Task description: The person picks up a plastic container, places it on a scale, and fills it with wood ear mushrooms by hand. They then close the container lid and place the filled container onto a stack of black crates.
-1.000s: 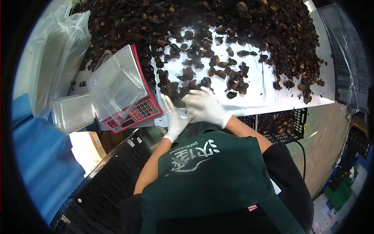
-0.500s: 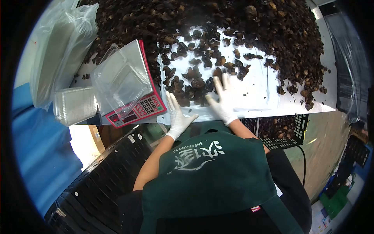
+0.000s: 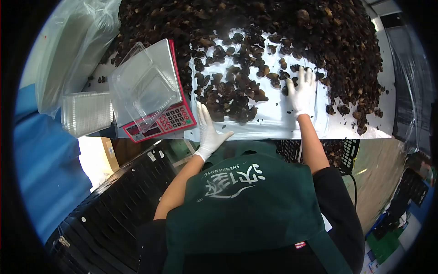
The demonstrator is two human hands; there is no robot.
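Dark brown, dried fungus-like pieces (image 3: 237,93) lie scattered over a white sheet (image 3: 273,116) on the table. My left hand (image 3: 210,137), in a white glove, rests at the sheet's near left edge, thumb spread from the fingers, holding nothing. Over the right part of the sheet, my right hand (image 3: 303,95), also gloved, reaches forward with fingers apart, its fingertips at a few dark pieces. A large heap of the same pieces (image 3: 356,50) covers the table behind and to the right.
Left of the sheet is a red scale (image 3: 175,118) with a clear plastic tray (image 3: 150,91) on it. Stacked clear containers (image 3: 87,112) and plastic bags (image 3: 68,55) lie farther left. Below the table edge is a black crate (image 3: 350,153) holding more pieces.
My right hand has moved right and forward across the sheet. The loose pieces near the front have shifted into a looser cluster. My left hand has stayed nearly in place.
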